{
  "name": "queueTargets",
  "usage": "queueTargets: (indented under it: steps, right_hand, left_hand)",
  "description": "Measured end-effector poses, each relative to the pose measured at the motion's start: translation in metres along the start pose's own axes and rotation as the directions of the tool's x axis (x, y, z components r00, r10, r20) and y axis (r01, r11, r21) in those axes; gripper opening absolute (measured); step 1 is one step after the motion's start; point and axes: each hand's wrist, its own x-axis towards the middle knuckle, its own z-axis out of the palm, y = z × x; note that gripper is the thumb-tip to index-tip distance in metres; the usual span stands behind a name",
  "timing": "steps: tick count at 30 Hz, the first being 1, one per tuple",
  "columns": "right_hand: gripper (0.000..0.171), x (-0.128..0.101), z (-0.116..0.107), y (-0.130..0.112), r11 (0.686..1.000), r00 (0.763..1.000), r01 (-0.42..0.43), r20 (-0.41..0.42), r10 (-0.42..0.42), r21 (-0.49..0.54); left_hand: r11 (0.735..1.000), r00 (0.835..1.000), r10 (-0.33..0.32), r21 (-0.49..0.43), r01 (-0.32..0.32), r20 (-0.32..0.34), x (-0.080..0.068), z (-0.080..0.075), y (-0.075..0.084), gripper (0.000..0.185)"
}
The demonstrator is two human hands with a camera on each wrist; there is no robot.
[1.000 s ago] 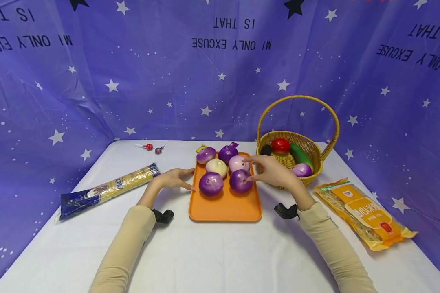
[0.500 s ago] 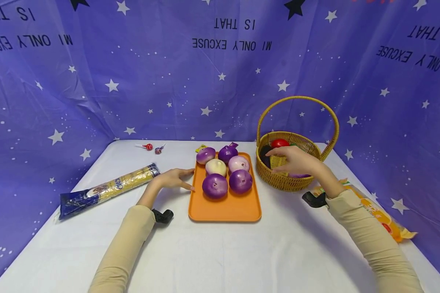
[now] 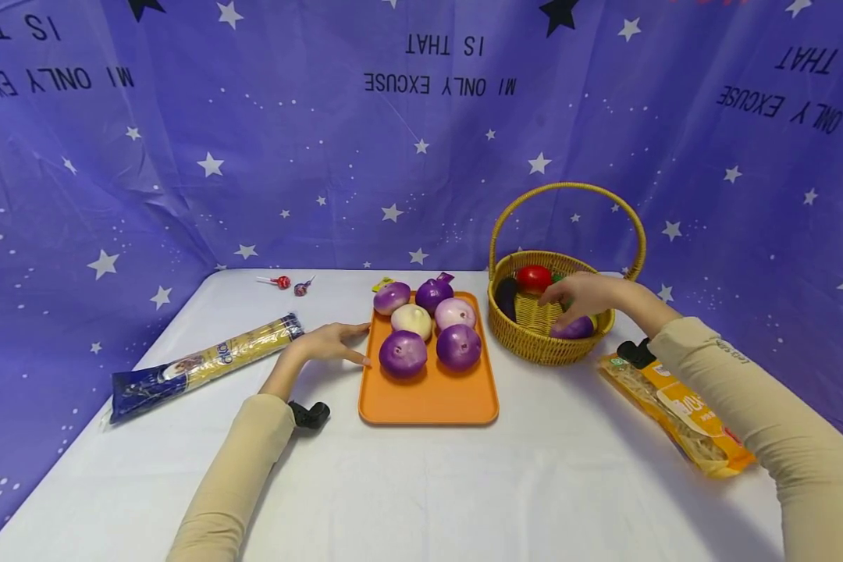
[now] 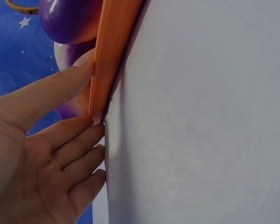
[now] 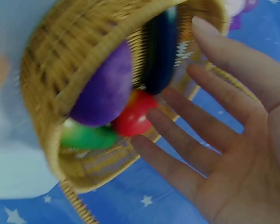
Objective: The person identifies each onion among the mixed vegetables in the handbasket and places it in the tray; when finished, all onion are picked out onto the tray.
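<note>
My left hand (image 3: 330, 343) stays at the left side of the orange tray (image 3: 428, 406); in the left wrist view its thumb and straight fingertips are right at the tray rim (image 4: 105, 56). Several onions sit on the tray, such as a purple one (image 3: 403, 354) and a pale one (image 3: 411, 321). My right hand (image 3: 590, 295) hovers over the wicker basket (image 3: 544, 349), close above a purple onion (image 3: 572, 328) inside. The right wrist view shows its fingers spread with nothing in them. A red tomato (image 5: 133, 114), a green vegetable (image 5: 91, 137) and a dark eggplant (image 5: 161, 51) share the basket.
The basket's tall handle (image 3: 569, 186) arches over it. A yellow noodle packet (image 3: 674, 414) lies at the right, partly under the right sleeve. A pasta packet (image 3: 204, 365) lies at the left, with two lollipops (image 3: 283, 282) behind it.
My right hand has moved from beside the tray's onions rightward to over the basket. The front-left onion rocked right and back. My left hand has stayed at the tray.
</note>
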Motion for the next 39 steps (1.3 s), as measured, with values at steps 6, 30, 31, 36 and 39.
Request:
queueTargets:
  steps: [6,30,31,36,39]
  right_hand:
    - [0.049,0.003,0.006,0.014,0.998,0.989,-0.06,0.136,0.059,-0.002]
    - [0.045,0.0,0.002,0.017,0.991,0.996,-0.081,0.02,0.083,-0.105]
    - [0.044,-0.002,0.0,0.015,0.991,0.996,-0.086,-0.013,0.085,-0.102]
    - [0.043,-0.012,-0.008,0.001,0.995,0.985,-0.073,-0.163,0.06,-0.075]
    - [0.044,-0.018,-0.008,-0.007,0.997,0.97,-0.041,-0.243,0.025,-0.059]
  left_hand:
    - [1.0,1.0,0.011,0.005,-0.011,0.007,0.001,0.001,-0.001,0.088]
    - [1.0,1.0,0.013,0.0,-0.013,0.008,0.001,0.0,-0.002,0.088]
    - [1.0,1.0,0.013,-0.001,-0.013,0.007,0.0,0.0,-0.002,0.088]
    - [1.0,1.0,0.023,0.004,-0.023,0.007,0.001,-0.001,-0.003,0.089]
    - [1.0,1.0,0.027,0.008,-0.027,0.009,0.002,0.0,-0.004,0.088]
